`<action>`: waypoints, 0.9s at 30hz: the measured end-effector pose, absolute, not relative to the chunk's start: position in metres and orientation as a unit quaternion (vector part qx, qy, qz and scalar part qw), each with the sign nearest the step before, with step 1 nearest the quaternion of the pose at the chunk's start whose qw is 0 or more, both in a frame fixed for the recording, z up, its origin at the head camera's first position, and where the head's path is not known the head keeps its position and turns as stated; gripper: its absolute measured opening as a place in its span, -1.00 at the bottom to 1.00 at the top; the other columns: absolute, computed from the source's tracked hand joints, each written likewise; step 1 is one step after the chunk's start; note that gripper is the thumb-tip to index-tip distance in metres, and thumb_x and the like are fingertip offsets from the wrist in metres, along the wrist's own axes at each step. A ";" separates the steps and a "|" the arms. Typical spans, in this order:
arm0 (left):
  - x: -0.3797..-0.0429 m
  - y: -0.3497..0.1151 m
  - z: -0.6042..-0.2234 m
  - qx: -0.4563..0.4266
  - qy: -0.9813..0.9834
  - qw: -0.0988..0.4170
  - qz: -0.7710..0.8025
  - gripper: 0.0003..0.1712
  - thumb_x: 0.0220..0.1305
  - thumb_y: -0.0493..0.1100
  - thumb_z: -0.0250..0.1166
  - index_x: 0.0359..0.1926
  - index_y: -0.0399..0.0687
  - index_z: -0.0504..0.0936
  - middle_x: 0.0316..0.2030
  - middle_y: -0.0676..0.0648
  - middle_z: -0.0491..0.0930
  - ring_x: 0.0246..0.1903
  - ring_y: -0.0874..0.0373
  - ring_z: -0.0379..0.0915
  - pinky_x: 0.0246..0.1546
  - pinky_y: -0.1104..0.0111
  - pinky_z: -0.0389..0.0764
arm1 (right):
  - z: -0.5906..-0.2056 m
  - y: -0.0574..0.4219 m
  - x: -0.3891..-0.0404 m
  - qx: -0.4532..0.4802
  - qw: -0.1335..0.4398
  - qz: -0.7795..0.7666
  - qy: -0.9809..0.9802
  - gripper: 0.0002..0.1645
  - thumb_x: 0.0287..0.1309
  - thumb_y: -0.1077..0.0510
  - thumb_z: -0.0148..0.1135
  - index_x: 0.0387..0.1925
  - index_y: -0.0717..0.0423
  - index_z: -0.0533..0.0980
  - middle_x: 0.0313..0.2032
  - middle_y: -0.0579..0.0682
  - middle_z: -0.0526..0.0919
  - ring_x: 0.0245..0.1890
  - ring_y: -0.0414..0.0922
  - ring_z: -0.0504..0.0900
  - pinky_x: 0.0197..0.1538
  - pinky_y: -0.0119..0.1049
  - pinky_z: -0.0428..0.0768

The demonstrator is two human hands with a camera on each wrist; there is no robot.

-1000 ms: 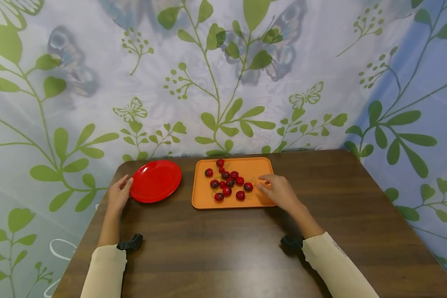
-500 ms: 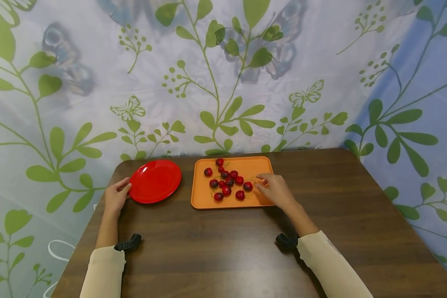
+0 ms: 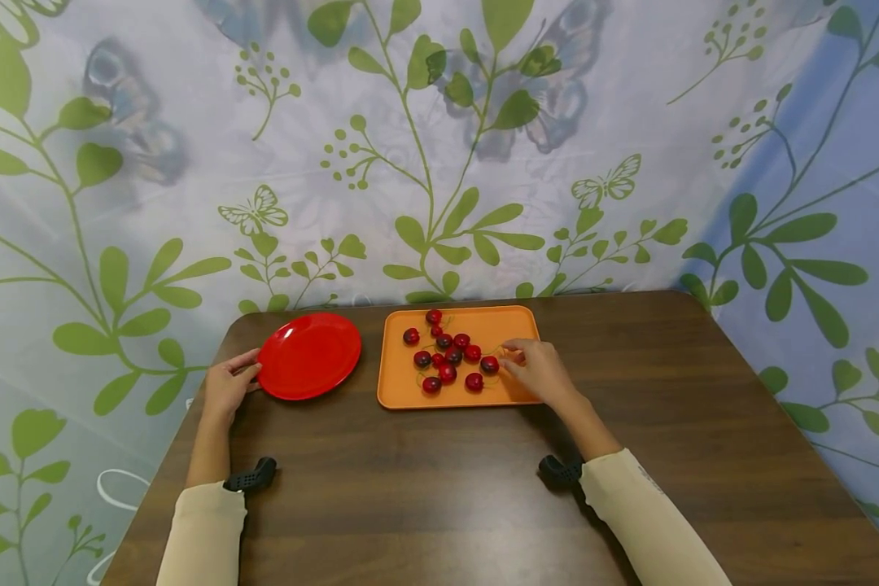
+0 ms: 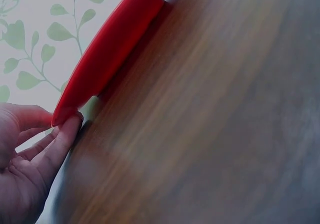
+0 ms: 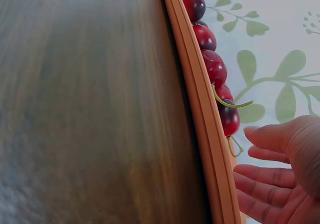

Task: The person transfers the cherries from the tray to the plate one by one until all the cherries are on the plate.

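Note:
In the head view my left hand [image 3: 229, 387] is at the left rim of a round red plate [image 3: 311, 356]. The left wrist view shows that rim pinched between thumb and fingers [image 4: 62, 136], with the plate's base on the table. My right hand [image 3: 542, 370] hovers over the right end of an orange tray [image 3: 513, 325], thumb and fingers apart with nothing between them. Its thumb tip comes close to the rightmost dark red cherry [image 3: 489, 365], which has a thin green stem. Several more cherries [image 5: 214, 67] lie clustered on the tray's left and middle.
Both things stand near the back edge of a brown wooden table [image 3: 425, 488]. Directly behind it hangs a leaf-and-butterfly patterned cloth [image 3: 454, 179]. Each wrist wears a black band [image 3: 252, 476] with a camera mount.
My right hand has shifted slightly left, closer to the rightmost cherry. My left hand has stayed at the plate's rim, with only a small shift. The cherries lie as before.

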State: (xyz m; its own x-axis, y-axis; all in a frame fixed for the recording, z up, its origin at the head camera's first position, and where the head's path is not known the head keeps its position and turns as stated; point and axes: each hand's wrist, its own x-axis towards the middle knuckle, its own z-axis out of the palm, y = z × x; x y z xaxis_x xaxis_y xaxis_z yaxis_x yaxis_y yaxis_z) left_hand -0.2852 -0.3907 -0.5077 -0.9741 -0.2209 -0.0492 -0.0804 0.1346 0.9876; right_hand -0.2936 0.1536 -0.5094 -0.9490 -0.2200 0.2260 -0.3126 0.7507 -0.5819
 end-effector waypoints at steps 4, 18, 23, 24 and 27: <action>-0.292 -0.396 -0.518 0.114 -0.746 0.059 -0.654 -0.44 0.39 -0.38 0.27 0.34 -0.51 0.39 -0.28 0.24 0.64 -0.39 0.40 0.63 -0.37 0.45 0.74 | -0.511 0.153 -0.295 0.129 0.068 0.337 -0.930 -0.60 0.24 0.13 0.45 0.05 0.25 0.67 -0.10 0.15 0.75 -0.25 0.02 0.69 -0.16 -0.08 0.76; -0.298 -0.398 -0.533 0.095 -0.730 0.053 -0.675 -0.40 0.38 -0.34 0.32 0.32 -0.60 0.37 -0.33 0.21 0.70 -0.38 0.38 0.66 -0.36 0.45 0.74 | -0.517 0.153 -0.297 0.104 0.086 0.349 -0.927 -0.68 0.22 0.15 0.46 -0.09 0.31 0.71 -0.25 0.16 0.77 -0.28 0.04 0.70 -0.13 -0.03 0.74; -0.296 -0.399 -0.532 0.099 -0.726 0.056 -0.679 -0.39 0.38 -0.32 0.32 0.32 -0.60 0.37 -0.35 0.23 0.70 -0.40 0.38 0.65 -0.37 0.47 0.73 | -0.518 0.152 -0.298 0.104 0.082 0.347 -0.928 -0.68 0.24 0.12 0.44 -0.12 0.31 0.72 -0.24 0.15 0.77 -0.29 0.03 0.69 -0.15 -0.04 0.74; -0.296 -0.399 -0.532 0.103 -0.724 0.058 -0.679 -0.39 0.38 -0.32 0.33 0.32 -0.59 0.38 -0.35 0.23 0.70 -0.41 0.38 0.65 -0.38 0.47 0.73 | -0.519 0.151 -0.299 0.103 0.081 0.349 -0.928 -0.69 0.24 0.12 0.44 -0.13 0.31 0.73 -0.24 0.16 0.77 -0.28 0.03 0.69 -0.15 -0.04 0.73; -0.296 -0.397 -0.533 0.103 -0.725 0.057 -0.679 -0.38 0.38 -0.30 0.33 0.32 -0.59 0.37 -0.35 0.23 0.70 -0.42 0.38 0.64 -0.38 0.47 0.73 | -0.519 0.152 -0.301 0.098 0.078 0.354 -0.927 -0.71 0.24 0.13 0.44 -0.15 0.30 0.74 -0.21 0.17 0.77 -0.26 0.05 0.69 -0.14 -0.03 0.73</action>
